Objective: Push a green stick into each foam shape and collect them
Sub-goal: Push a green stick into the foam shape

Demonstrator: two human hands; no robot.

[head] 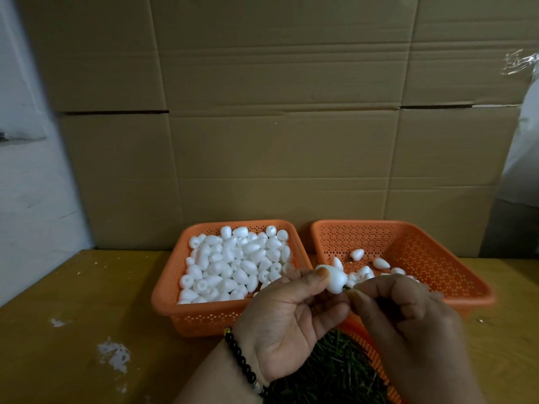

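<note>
Over a basket of green sticks [335, 371], your left hand [287, 319] pinches a foam shape [335, 279] while your right hand [405, 313] pinches a stick [346, 288] at its base. Beyond, the finished basket [437, 258] holds few; the supply basket [175, 275] looks nearly full, so most work likely remains.

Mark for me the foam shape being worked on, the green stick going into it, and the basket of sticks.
foam shape [336, 279]: head view, middle of its white body.
green stick [346, 289]: head view, short bare stretch between foam and right fingertips.
basket of sticks [368, 346]: head view, orange rim at right.
</note>
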